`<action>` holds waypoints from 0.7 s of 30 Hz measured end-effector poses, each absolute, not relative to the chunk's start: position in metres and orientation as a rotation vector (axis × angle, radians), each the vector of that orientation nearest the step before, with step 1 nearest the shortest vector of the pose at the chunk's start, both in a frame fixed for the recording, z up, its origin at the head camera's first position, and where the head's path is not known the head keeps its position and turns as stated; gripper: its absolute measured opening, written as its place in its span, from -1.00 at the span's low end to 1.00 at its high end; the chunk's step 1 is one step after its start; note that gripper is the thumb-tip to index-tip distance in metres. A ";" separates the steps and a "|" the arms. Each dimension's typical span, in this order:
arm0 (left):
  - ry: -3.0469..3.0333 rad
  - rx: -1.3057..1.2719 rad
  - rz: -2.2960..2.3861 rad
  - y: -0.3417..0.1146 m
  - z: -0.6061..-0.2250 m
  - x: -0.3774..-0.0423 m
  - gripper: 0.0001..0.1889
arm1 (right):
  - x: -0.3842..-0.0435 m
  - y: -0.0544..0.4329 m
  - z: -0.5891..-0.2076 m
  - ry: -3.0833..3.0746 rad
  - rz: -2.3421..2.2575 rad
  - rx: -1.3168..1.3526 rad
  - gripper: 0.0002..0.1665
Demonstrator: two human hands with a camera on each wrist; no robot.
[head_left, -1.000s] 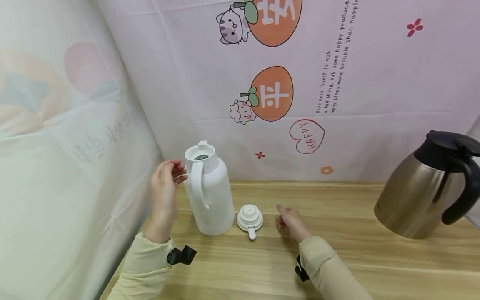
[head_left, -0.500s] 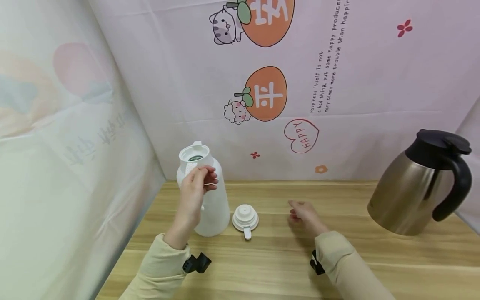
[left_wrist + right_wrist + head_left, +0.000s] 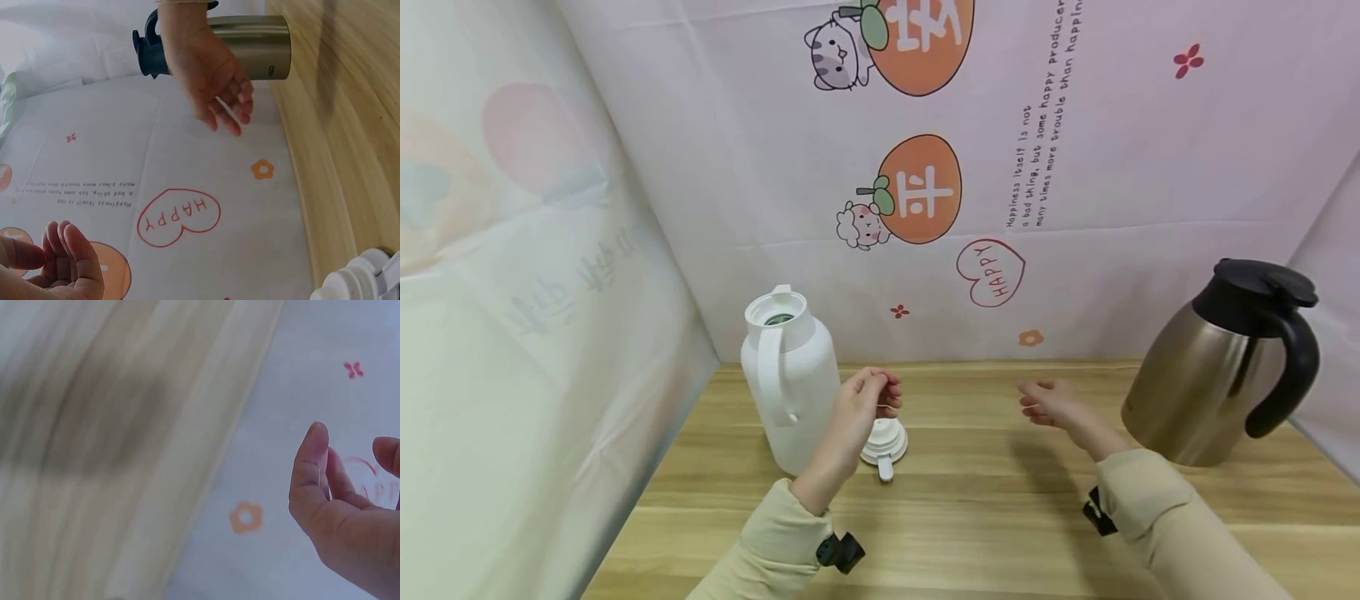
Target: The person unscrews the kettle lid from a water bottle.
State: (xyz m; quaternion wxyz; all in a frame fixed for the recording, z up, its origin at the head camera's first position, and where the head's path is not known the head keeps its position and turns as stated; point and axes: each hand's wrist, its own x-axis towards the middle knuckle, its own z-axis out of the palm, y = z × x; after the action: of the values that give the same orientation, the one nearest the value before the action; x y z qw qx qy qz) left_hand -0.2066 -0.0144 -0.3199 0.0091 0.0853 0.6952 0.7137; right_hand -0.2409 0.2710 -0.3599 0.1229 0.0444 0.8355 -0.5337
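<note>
My left hand [image 3: 855, 414] hangs over the table, its fingers loosely curled around nothing. In the head view it overlaps the upper part of a white stepped stopper [image 3: 884, 443] with a small lever. Left of it stands a white thermos jug [image 3: 797, 375], its handle toward me and its mouth uncovered. My right hand [image 3: 1063, 410] is raised above the table, fingers half bent and holding nothing. It is nearest to a steel vacuum jug [image 3: 1198, 392] with a black lid and handle, and a gap separates them. The right wrist view shows the same bent fingers [image 3: 309, 469].
The wooden table [image 3: 970, 517] ends at a printed cloth [image 3: 1075, 283] hanging as a back wall. Another pale cloth [image 3: 550, 375] closes off the left side. Small black devices sit at both wrists.
My left hand has moved right, from beside the white thermos jug, across its front, to over the stopper. My right hand has moved right and up, toward the steel jug.
</note>
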 end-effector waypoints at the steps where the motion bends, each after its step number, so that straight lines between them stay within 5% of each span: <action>1: 2.169 0.273 2.219 -0.011 -0.322 -0.206 -0.70 | -0.240 0.276 -0.355 2.454 -1.538 0.124 -0.22; 17: 2.081 0.372 2.039 0.025 -0.341 -0.204 -0.67 | -0.213 0.353 -0.308 2.874 -1.504 0.166 -0.24; 21: 2.066 0.375 2.002 0.030 -0.344 -0.203 -0.68 | -0.199 0.373 -0.296 3.020 -1.736 0.296 -0.65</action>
State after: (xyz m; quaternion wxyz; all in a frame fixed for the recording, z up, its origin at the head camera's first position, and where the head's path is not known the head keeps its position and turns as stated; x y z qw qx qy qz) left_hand -0.2032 0.0298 -0.3439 0.1199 0.1285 0.7070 0.6851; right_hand -0.1986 0.3727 -0.2957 -0.1764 0.0834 0.8503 -0.4888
